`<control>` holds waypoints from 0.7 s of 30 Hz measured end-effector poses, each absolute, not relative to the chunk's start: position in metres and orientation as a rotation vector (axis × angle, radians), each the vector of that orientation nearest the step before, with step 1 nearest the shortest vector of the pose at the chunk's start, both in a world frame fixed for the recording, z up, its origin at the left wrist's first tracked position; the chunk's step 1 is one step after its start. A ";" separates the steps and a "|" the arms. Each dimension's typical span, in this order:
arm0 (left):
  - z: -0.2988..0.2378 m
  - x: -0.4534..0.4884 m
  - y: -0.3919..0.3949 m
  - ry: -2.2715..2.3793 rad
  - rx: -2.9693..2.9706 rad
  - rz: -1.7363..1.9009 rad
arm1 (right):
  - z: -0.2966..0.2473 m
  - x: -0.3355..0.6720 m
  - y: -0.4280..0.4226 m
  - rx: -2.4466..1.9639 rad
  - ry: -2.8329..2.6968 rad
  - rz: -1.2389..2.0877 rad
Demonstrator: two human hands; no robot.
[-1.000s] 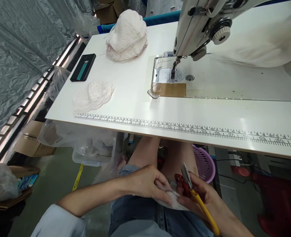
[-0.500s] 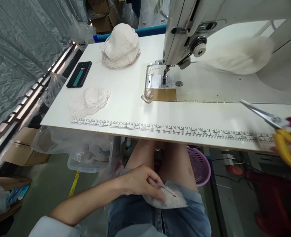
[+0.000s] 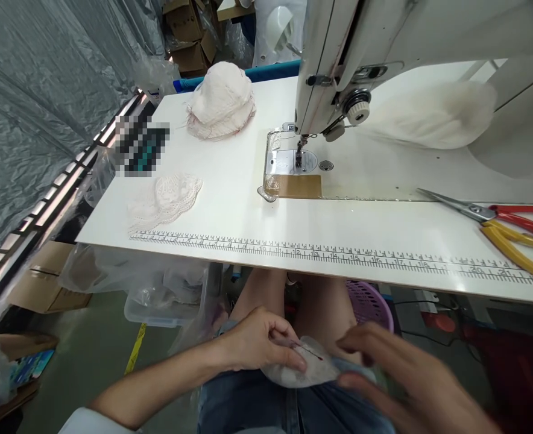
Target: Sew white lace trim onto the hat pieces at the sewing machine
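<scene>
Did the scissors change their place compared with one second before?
Yes. The scissors left the right hand below the table and now lie on top of it, above the printed ruler, at its right end.

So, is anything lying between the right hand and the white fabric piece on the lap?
Nothing visible does. The right hand, blurred, is close beside the white fabric piece, which the left hand pinches on the lap. The scissors lie up on the table, out of that path.

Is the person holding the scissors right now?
No, the scissors lie on the table; the left hand and right hand are at the white fabric piece.
</scene>
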State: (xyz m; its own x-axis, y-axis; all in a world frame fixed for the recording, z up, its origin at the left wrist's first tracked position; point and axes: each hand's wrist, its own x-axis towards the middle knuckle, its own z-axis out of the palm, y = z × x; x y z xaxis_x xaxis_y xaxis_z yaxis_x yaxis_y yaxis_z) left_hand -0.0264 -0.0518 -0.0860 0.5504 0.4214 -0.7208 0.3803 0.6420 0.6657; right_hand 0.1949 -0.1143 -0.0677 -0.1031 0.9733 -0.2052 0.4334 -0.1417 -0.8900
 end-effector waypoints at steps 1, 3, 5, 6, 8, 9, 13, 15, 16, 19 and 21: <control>-0.085 -0.025 -0.051 1.040 0.946 0.037 | -0.072 0.186 -0.110 -1.543 -1.666 1.272; -0.081 -0.025 -0.051 1.053 1.009 0.066 | -0.081 0.173 -0.104 -1.495 -1.763 1.371; -0.078 -0.026 -0.050 1.062 1.069 0.105 | -0.087 0.165 -0.102 -1.526 -1.690 1.416; -0.077 -0.027 -0.049 1.067 1.092 0.125 | -0.088 0.163 -0.101 -1.530 -1.656 1.428; -0.075 -0.028 -0.048 1.091 1.127 0.156 | -0.090 0.162 -0.100 -1.532 -1.610 1.431; -0.075 -0.028 -0.047 1.112 1.143 0.164 | -0.090 0.163 -0.099 -1.524 -1.598 1.417; -0.069 -0.031 -0.039 1.107 1.181 0.181 | -0.085 0.165 -0.091 -1.443 -1.536 1.358; -0.057 -0.038 -0.031 1.059 1.219 0.200 | -0.081 0.167 -0.086 -1.365 -1.435 1.419; -0.047 -0.043 -0.024 1.050 1.247 0.206 | -0.078 0.167 -0.085 -1.334 -1.353 1.478; -0.004 -0.064 0.005 1.123 1.375 0.190 | -0.071 0.169 -0.082 -1.294 -1.095 1.587; 0.032 -0.078 0.036 1.257 1.574 0.301 | -0.069 0.170 -0.080 -1.310 -1.023 1.552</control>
State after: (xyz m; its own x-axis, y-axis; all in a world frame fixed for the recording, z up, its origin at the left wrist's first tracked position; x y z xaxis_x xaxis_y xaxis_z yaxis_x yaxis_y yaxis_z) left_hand -0.0780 0.0357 0.0316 0.4161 0.8234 -0.3859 0.5594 0.1028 0.8225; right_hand 0.1699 -0.0801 -0.0691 -0.1002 0.9473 -0.3042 -0.0941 -0.3134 -0.9449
